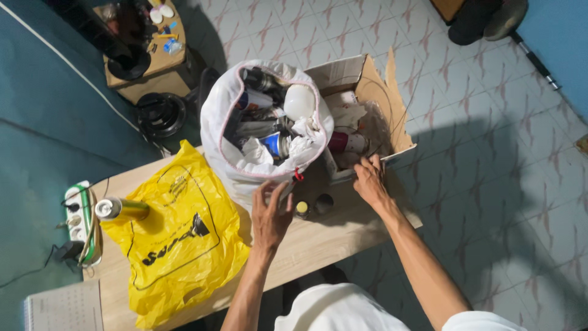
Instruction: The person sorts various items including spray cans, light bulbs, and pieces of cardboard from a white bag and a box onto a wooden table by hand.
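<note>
With our left hand (270, 211) holding the white bag (257, 122) of bottles at twelve o'clock and our right hand (369, 179) gripping the cardboard box (380, 98) flap at two, we judged the overfull bag might tip off the table (306, 245).

Wooden table (318, 236) bears yellow bag (177, 239), white sack (223, 122), cardboard box (380, 92).

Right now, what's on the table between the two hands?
In the head view, two small round containers stand on the wooden table between the left hand and right hand.
</note>
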